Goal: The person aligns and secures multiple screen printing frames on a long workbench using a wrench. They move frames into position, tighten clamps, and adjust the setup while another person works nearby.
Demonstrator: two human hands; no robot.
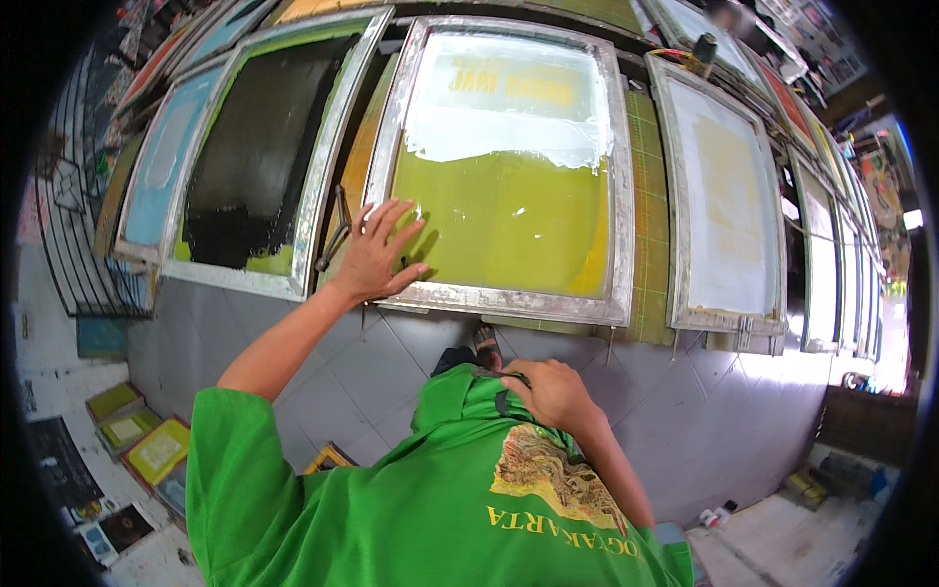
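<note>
A silk-screen printing frame lies in front of me, with yellow-green mesh in its near half and white ink spread over its far half. My left hand is open, its fingers spread over the near left corner of that frame. Beside its wrist is a dark metal clamp or handle. At my waist, my right hand is closed against the bunched hem of my green shirt. A small dark piece shows by its thumb; what the fingers hold is hidden.
Left stands a frame with black ink, then a blue one. A frame with whitish mesh lies to the right, with more beyond it. Grey tiled floor shows below. Small frames lean at lower left.
</note>
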